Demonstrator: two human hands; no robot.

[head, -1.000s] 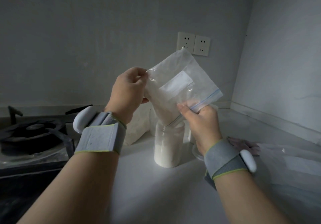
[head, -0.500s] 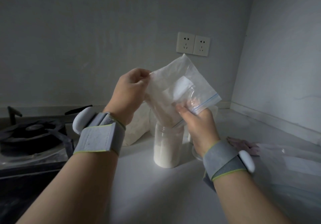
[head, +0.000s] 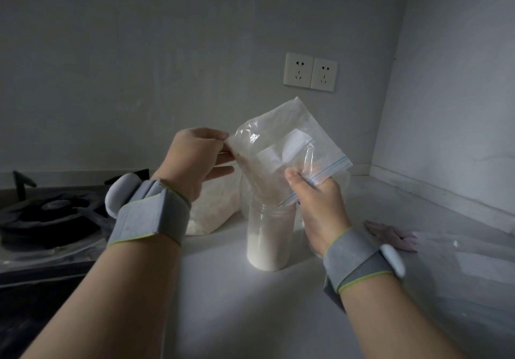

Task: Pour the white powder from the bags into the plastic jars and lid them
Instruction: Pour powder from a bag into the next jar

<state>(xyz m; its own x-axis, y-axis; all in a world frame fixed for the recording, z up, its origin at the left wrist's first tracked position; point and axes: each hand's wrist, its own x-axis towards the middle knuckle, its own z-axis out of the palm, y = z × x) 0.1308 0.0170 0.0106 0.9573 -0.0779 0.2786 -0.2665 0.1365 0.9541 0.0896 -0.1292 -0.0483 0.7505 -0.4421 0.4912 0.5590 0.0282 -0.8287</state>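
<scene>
Counter layout
Jar mid-counter, bag above, corner in its mouth; second bag behind-left; stove at left edge.

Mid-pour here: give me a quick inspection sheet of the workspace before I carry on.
Surface: pale counter; the jar stands upright on it.
Job's things: zip bag tilted, mouth down at the open plastic jar; jar holds white powder, no lid on.
Clutter: second powder bag behind the jar; flat clear bags and a pinkish item to the right.
Grips: left hand pinches the bag's upper corner; right hand pinches the zip edge by the jar mouth.
Cables: nothing seen.
Surroundings: gas stove at left, wall sockets behind, corner walls.
</scene>
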